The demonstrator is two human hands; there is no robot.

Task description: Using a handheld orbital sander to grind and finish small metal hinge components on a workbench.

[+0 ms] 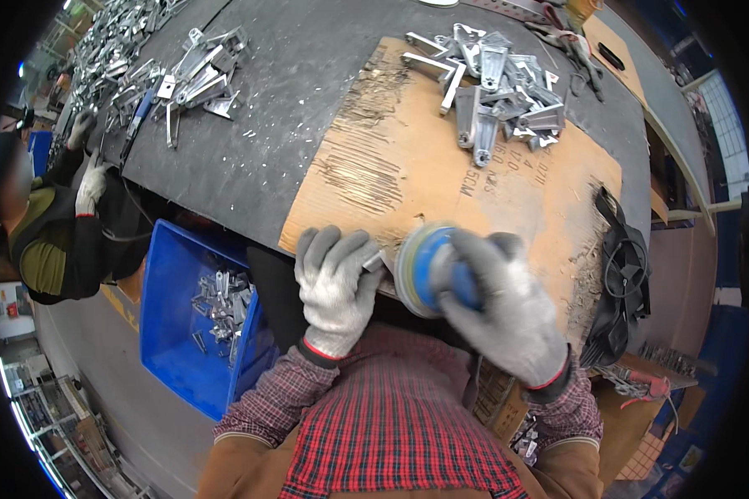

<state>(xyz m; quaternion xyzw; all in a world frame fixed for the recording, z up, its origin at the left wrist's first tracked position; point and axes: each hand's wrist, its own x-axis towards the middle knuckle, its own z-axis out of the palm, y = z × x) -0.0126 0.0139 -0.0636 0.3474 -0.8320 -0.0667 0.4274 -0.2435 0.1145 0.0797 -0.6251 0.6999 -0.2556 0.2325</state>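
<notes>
Both my hands wear grey-and-white work gloves at the table's near edge. My left hand (337,287) is closed on a small metal part (373,260); only a bit of it shows between thumb and fingers. In my right hand (508,303) is a round blue disc tool (429,268) with a pale greenish rim, like a hand-held sander. It is tilted, its disc side turned toward the metal part. Motion blurs the tool and the right fingers, and I cannot tell whether disc and part touch. Beneath them lies a worn cardboard sheet (491,208).
A pile of metal brackets (495,87) lies on the cardboard; more brackets (204,75) lie at far left. A blue bin (162,333) with metal parts stands at lower left. Black straps (620,274) hang at right. Another person (50,224) works at left. A grey glove (578,54) lies far right.
</notes>
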